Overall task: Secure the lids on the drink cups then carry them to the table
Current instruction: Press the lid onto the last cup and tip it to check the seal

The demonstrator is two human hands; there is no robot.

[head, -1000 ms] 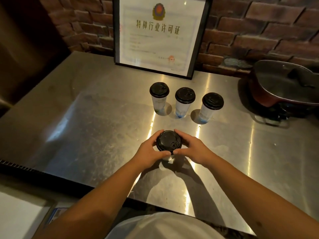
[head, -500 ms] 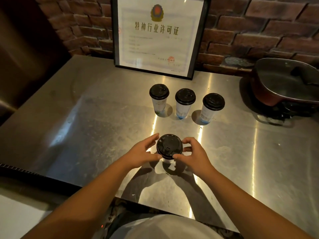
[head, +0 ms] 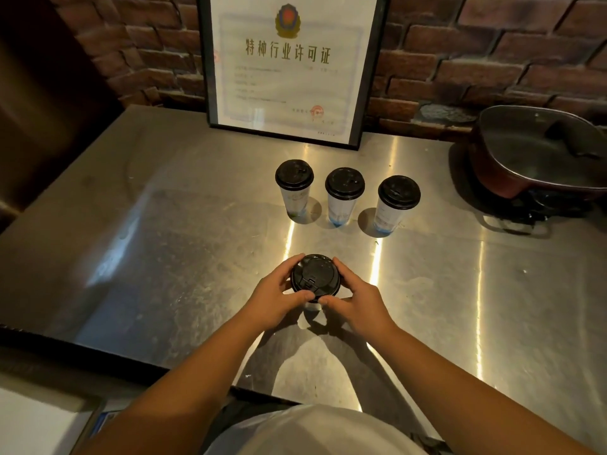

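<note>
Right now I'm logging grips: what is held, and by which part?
Both hands, left hand and right hand, grip the near cup at the rim of its lid, fingers wrapped around opposite sides, thumbs at the near edge.

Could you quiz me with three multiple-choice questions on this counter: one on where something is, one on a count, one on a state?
1. Where is the framed certificate?
A. Leaning on the brick wall
B. Flat on the counter
C. Inside the pan

2. How many lidded cups stand in all?
A. Two
B. Four
C. Six

3. What are the hands doing?
A. Resting apart
B. Holding the pan
C. Gripping the near cup's lid

Answers: 1 A, it stands upright behind the cups. 2 B, three in a row plus the near one. 3 C, left hand and right hand flank it.
</note>
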